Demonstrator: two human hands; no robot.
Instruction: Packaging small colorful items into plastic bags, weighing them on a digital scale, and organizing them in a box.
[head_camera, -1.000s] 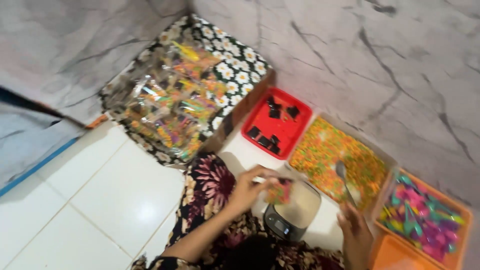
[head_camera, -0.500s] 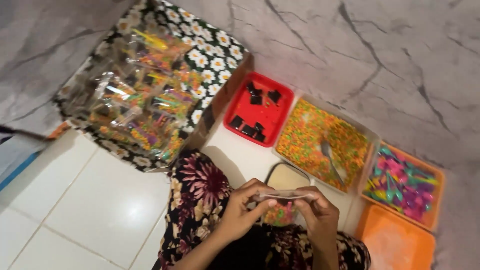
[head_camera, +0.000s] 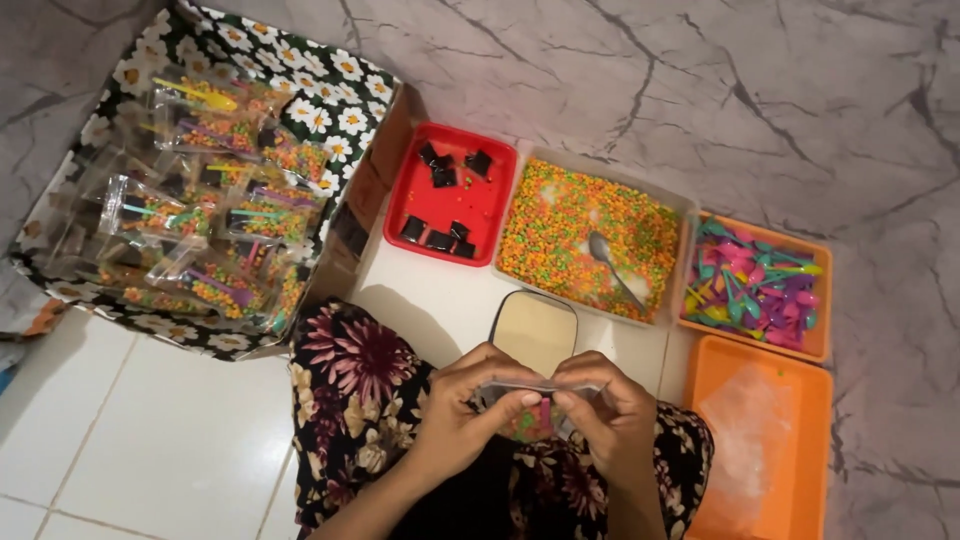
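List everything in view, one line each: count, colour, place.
Small clear bag: one, holding multicoloured bits, pinched between both hands.
Scale: one, dark rim with beige top, on the floor just beyond the hands.
Red tray: one, holding several small black pieces, centre.
Clear tray: one, full of orange-green sprinkles, right of the red tray.
Metal spoon: one, silver, lying in the sprinkles.
Orange tray: one, holding pink, teal and yellow little spoons, far right.
Second orange tray: one, holding clear plastic bags, lower right.
Daisy-print box: one, black and white, filled with packed bags, upper left.
Left hand: one, pinching the bag's top.
Right hand: one, pinching the bag's top.
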